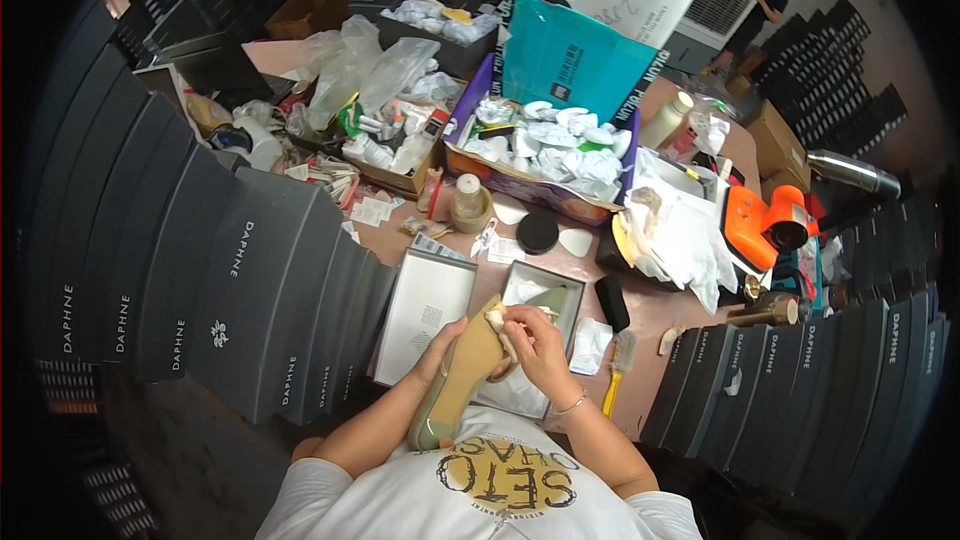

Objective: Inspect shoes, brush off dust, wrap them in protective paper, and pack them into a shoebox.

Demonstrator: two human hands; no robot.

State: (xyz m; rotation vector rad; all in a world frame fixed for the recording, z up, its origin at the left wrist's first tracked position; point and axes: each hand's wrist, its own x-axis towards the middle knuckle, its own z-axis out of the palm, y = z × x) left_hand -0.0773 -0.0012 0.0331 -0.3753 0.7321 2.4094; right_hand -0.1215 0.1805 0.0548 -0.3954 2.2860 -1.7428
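A shoe (468, 360) with a tan sole and a green heel is held sole-up in front of my chest. My left hand (440, 348) is closed around its side. At the toe end, my right hand (537, 348) pinches a small white wad (496, 317), which looks like paper or cloth, against the shoe. Beneath my hands lies an open grey shoe box (570, 292) with white tissue and a second green shoe (550, 299) inside. Left of it lies the box's lid (400, 325), its pale inner side up.
Stacked dark shoe boxes (260, 280) wall the left; more boxes (780, 370) stand right. On the table are a yellow-handled brush (616, 380), black brush (611, 302), round black tin (537, 232), bottle (467, 198), purple carton (560, 202) of white wads and an orange tool (755, 225).
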